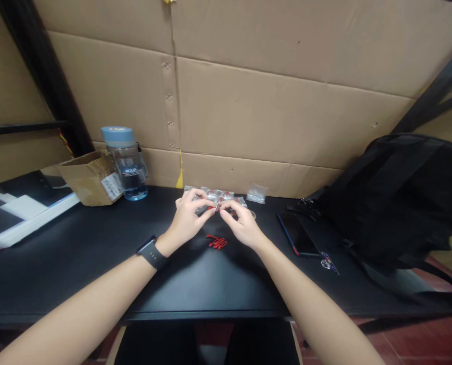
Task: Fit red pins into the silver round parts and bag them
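Cardboard panels (286, 126) stand behind the black table (195, 291), and through the head camera I watch two bare hands working near the middle of its back edge. Between the fingertips I see a small piece (217, 208), partly red and partly shiny; it is too small for me to tell what exactly it is. The left hand (189, 215) pinches it between thumb and forefinger, while the right hand (243, 223) has its thumb and forefinger close at the other side; whether these also press on it, I cannot tell. I judge that the step in hand is fine fingertip work on this piece, and that the next move calls for a steady left pinch and a small, precise motion of the right fingers. The piece lies in the gap between the hands, apparently above the table top. Nearer to the front edge, just below the hands, there is a little heap of red cords (217, 243). Behind the fingers, toward the back edge, lie clear plastic bags (226, 194), partly hidden, and one more small bag (256, 193) rests to their right, near the panels.
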`<state>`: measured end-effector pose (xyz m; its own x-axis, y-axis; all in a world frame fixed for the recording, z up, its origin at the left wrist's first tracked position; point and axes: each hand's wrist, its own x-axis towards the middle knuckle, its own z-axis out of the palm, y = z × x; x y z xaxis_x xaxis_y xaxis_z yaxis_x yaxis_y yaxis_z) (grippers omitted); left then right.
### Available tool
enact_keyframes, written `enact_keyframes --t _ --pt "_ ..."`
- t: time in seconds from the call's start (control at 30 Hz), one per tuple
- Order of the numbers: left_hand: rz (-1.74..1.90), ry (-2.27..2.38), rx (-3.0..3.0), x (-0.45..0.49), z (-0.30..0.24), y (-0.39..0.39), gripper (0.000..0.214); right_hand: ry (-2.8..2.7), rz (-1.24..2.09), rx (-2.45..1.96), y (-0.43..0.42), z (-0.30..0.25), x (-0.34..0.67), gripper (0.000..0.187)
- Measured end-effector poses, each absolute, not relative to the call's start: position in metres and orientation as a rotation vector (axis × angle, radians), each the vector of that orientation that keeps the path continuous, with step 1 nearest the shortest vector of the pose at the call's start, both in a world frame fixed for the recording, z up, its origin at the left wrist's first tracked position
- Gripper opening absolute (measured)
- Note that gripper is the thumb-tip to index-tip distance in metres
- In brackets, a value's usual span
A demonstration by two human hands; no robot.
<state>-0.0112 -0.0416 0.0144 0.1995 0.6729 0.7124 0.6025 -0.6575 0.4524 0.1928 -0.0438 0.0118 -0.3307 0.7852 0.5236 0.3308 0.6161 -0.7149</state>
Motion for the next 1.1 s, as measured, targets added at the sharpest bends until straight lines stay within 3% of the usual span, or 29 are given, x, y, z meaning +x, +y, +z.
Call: enact_keyframes --t 0.13,0.33,0.5,0.67,0.87,1.0,1.1 --pt "1.411 1.234 2.424 -0.011 0.014 -0.041 0.013 -1.999 0.49 -0.881 -0.045 0.014 0.194 0.014" --pt "1.345 1.097 2.346 -0.011 0.016 -0.041 0.035 -2.065 0.319 -0.973 -0.04 0.014 0.202 0.011" --pt "0.937 1.161 2.637 -0.012 0.003 -0.035 0.024 -2.119 0.315 -1.079 -0.031 0.01 0.214 0.011" --pt "1.018 1.248 2.673 -0.014 0.002 -0.035 0.022 -2.24 0.238 -1.173 -0.019 0.0 0.225 0.012" --pt "0.714 0.856 2.825 -0.028 0.015 -0.034 0.017 -2.241 0.178 -1.285 -0.005 0.007 0.257 0.009" --pt "0.645 0.766 2.824 -0.029 0.009 -0.032 0.009 -2.246 0.155 -1.493 0.0 0.007 0.283 0.035" --pt "0.598 0.806 2.873 -0.023 0.006 -0.036 0.015 -2.255 0.259 -1.569 0.003 0.004 0.291 0.03"
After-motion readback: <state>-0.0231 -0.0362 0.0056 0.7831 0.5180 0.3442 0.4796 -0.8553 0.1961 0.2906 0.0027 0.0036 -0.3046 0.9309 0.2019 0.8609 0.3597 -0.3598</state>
